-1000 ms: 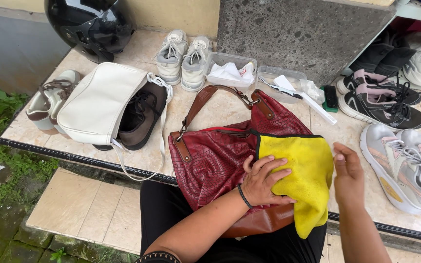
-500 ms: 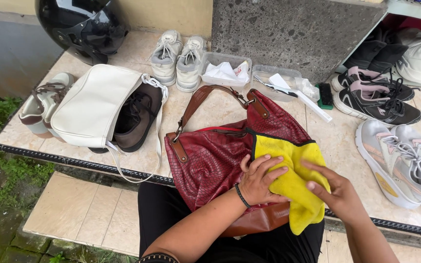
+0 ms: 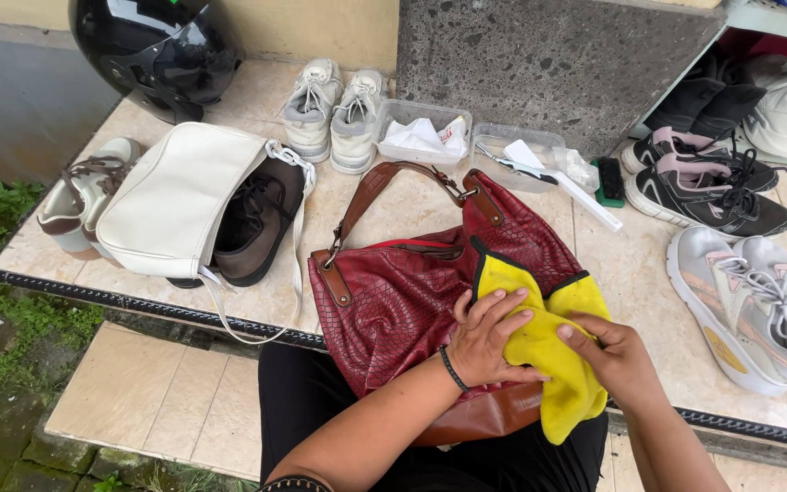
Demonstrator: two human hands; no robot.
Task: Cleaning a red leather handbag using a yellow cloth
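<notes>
Tiled counter (image 3: 384, 219) fills the frame centre, with shoes, two clear trays and a white bag around its edges. At lower centre, a red woven-texture handbag (image 3: 412, 301) rests against my lap at the counter's edge. My left hand (image 3: 489, 339) lies flat on a yellow cloth (image 3: 553, 364), fingers spread, pressing it to the bag's side. My right hand (image 3: 614, 357) has its grip closed on a fold of the same cloth. Step in hand, as I judge it: wiping the bag. Next move calls for firm, even pressure.
</notes>
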